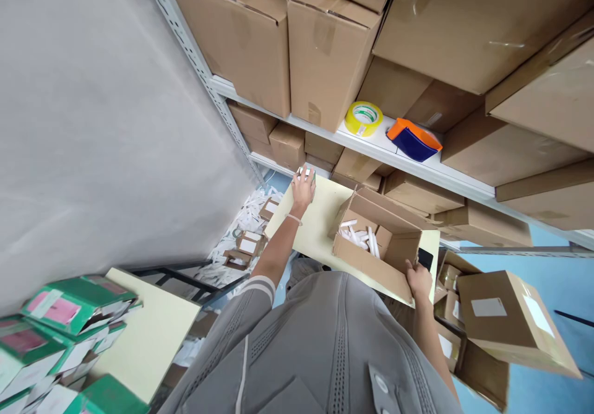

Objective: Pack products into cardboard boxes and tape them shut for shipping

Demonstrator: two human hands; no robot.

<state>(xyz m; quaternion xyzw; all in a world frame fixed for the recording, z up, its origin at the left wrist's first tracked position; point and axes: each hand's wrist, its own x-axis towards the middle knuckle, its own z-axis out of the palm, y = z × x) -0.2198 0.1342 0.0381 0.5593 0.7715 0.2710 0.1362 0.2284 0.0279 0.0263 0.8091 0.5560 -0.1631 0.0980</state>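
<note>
My left hand (304, 189) reaches to the far left corner of a pale yellow table (309, 231). Its fingers curl over a small green-and-white box (312, 174), mostly hidden beneath them. An open cardboard box (371, 262) stands on the right half of the table, with several white paper strips (359, 236) inside. My right hand (419, 279) grips that box at its near right corner, thumb over the rim. Just beyond this hand, a flat black object (425, 258) lies on the table, partly covered.
Shelves ahead hold stacked cartons (325, 55), yellow tape (363, 119) and an orange-and-blue holder (414, 139). Green boxes (69, 306) sit on a side board (153, 327) at left. Paper scraps (245, 216) litter the floor. Cartons (505, 315) stand at right.
</note>
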